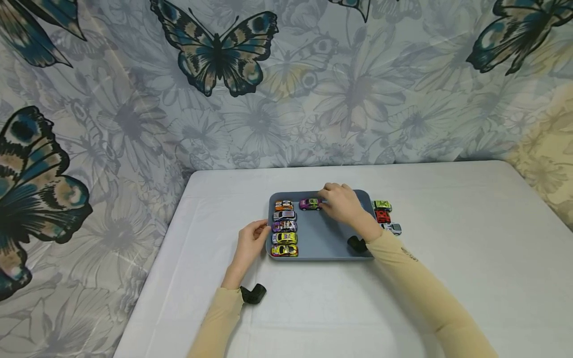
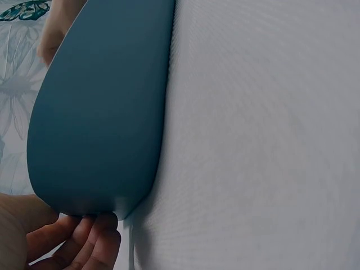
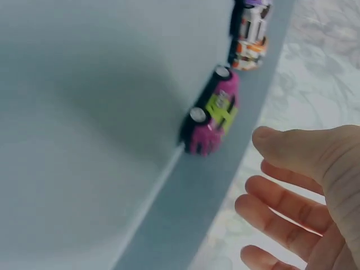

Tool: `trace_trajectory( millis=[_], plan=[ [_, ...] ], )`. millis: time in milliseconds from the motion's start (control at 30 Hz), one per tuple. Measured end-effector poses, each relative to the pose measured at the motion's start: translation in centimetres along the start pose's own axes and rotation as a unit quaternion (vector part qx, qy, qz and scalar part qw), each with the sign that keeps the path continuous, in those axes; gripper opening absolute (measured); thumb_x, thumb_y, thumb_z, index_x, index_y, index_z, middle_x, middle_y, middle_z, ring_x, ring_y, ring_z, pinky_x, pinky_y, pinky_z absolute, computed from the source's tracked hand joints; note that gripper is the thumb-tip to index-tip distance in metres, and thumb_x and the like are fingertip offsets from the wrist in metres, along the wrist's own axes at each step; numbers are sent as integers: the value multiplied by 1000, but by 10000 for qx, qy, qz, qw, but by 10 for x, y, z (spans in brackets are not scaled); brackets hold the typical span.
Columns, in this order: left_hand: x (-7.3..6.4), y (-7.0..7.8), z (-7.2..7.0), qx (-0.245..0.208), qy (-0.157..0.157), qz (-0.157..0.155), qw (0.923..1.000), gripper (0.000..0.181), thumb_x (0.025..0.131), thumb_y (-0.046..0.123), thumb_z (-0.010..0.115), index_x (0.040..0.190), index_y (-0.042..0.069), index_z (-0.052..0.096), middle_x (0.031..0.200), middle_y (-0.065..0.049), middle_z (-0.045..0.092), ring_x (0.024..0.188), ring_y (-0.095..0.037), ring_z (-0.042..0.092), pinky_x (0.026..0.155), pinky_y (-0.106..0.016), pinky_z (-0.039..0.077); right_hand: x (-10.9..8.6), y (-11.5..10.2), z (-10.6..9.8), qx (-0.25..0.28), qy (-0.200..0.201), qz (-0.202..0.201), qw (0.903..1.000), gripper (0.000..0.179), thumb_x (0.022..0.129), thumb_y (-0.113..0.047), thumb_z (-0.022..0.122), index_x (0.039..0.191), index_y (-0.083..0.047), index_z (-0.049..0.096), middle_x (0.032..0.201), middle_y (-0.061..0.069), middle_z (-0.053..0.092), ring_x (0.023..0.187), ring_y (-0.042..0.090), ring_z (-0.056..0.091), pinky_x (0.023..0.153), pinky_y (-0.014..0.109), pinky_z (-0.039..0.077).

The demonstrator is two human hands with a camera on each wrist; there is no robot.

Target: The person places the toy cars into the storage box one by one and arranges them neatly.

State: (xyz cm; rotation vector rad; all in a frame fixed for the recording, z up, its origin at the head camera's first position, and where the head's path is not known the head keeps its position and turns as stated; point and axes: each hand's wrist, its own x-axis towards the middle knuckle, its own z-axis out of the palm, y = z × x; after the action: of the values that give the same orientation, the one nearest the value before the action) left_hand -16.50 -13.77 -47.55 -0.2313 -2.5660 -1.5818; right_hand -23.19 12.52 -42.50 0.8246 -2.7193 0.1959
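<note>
A grey-blue tray lies on the white table. My left hand holds its left edge, with thumb and curled fingertips against the rim in the left wrist view. A purple-and-green toy car stands inside near the far wall. Just right of that car is my right hand; in the right wrist view its fingers are spread apart with nothing between them. Along the tray's left side several toy cars stand in a column, one of them orange and white.
Beyond the tray's right edge are a green toy car, a red one and a white one, partly hidden by the right arm. Dark wrist mounts sit on both wrists. A butterfly-patterned cloth hangs behind the table.
</note>
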Motion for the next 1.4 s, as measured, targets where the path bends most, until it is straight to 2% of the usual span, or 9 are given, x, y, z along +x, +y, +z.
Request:
trace_trajectory(
  millis=[400, 700, 833, 1033, 1400],
  plan=[
    [-1, -1, -1, -65, 6, -42, 10000, 28, 91, 9, 60, 112, -9, 61, 95, -16, 65, 82, -24, 61, 71, -30, 54, -43, 23, -34, -24, 327, -27, 9995, 27, 76, -12, 76, 99, -1, 68, 91, 12, 63, 80, 27, 59, 63, 40, 45],
    [-2, 1, 0, -108, 24, -89, 9999, 27, 91, 8, 59, 112, -9, 61, 95, -17, 65, 82, -24, 61, 72, -29, 54, -80, 43, -47, 120, 541, 37, 9985, 24, 73, -7, 77, 94, 0, 69, 87, 12, 63, 73, 27, 58, 60, 41, 46],
    [-2, 1, 1, -127, 23, -114, 9999, 28, 91, 9, 59, 112, -9, 61, 96, -17, 65, 83, -25, 61, 73, -29, 54, -95, 50, -49, 152, 526, 138, 9984, 22, 72, -6, 77, 92, -1, 70, 86, 11, 64, 73, 26, 59, 59, 41, 45],
    [-1, 2, 0, -101, 53, -121, 9999, 28, 91, 9, 60, 112, -9, 61, 95, -17, 65, 83, -24, 60, 72, -28, 53, -112, 58, -48, 149, 252, 335, 9990, 19, 71, -5, 77, 88, -3, 70, 84, 10, 63, 73, 26, 59, 59, 42, 45],
    [-1, 2, 1, -84, 84, -93, 9999, 27, 90, 8, 61, 112, -9, 62, 94, -17, 65, 82, -25, 61, 72, -30, 54, -133, 66, -41, 198, 242, 308, 9990, 23, 69, -5, 79, 89, -2, 69, 84, 10, 63, 74, 28, 61, 58, 44, 46]
  ],
)
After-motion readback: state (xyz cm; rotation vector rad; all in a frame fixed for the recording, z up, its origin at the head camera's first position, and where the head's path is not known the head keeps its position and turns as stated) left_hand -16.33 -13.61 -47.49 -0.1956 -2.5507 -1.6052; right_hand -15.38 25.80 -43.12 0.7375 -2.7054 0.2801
